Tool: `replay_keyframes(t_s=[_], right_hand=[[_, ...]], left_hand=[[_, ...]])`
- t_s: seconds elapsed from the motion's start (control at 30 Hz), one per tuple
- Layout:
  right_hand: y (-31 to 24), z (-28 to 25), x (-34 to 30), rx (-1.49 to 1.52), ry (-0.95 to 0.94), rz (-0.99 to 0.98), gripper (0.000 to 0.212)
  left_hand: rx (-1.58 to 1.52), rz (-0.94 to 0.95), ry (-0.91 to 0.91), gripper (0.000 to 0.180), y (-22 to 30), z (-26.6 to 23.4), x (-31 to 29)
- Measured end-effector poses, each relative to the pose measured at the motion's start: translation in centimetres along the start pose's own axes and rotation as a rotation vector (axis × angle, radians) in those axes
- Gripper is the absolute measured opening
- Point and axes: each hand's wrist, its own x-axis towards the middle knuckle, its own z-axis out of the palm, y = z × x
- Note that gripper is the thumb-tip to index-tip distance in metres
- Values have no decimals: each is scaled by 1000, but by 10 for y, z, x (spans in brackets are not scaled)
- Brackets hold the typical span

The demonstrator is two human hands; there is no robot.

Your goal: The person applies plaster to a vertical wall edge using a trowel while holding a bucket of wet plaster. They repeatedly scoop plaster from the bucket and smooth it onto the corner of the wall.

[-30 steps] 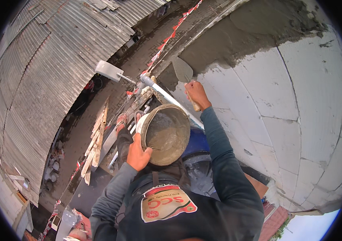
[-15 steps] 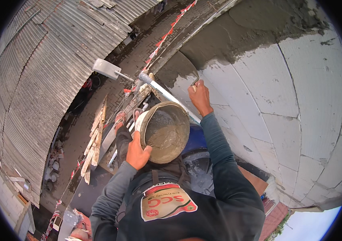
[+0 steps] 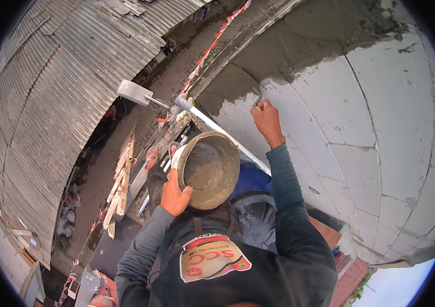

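Observation:
My left hand [image 3: 176, 197] grips the rim of a pale bucket [image 3: 177, 158], thumb over the edge. Wet grey mortar [image 3: 208, 178] lies inside the bucket, which tilts in front of my waist. Further up and to the right, my right hand [image 3: 268, 123] is closed round the handle of a trowel [image 3: 260, 95]. Its blade is hard to tell from the grey mortar coat [image 3: 226, 91] it touches. That coat covers the upper part of a pale block wall [image 3: 348, 120]; bare blocks show below it.
A white pipe [image 3: 222, 129] with a grey elbow runs between bucket and wall. A lamp [image 3: 134, 92] juts out leftward. Below stand a blue drum [image 3: 252, 180] and wooden strips [image 3: 120, 189]. Red-white tape [image 3: 212, 48] borders a paved lane, beside a corrugated roof [image 3: 69, 92].
My right hand and the trowel have moved right and slightly up along the wall, and the mortar edge there reaches further right. My left hand and the bucket have stayed nearly still.

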Motion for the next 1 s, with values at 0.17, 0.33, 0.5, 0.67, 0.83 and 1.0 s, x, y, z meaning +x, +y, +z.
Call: replay_keyframes(t_s=[0.17,0.33,0.5,0.67,0.83,1.0], right_hand=[[-28,-38,-8,48,20,-6,29],[-39,-64,-13,122,33,13,29],[-45,-86,-17,184,68,34,29],[-66,-110,-29,319,141,58,28],[-56,-103,-44,366,163,-41,26],[-41,-60,-36,83,76,-111,24]], left_hand=[[21,37,41,50,-3,2,1],[26,22,-16,57,1,-2,1],[67,31,-5,56,3,-2,1],[46,54,-1,56,1,0,1],[80,56,19,55,2,1,0],[82,61,-10,54,5,-1,2]])
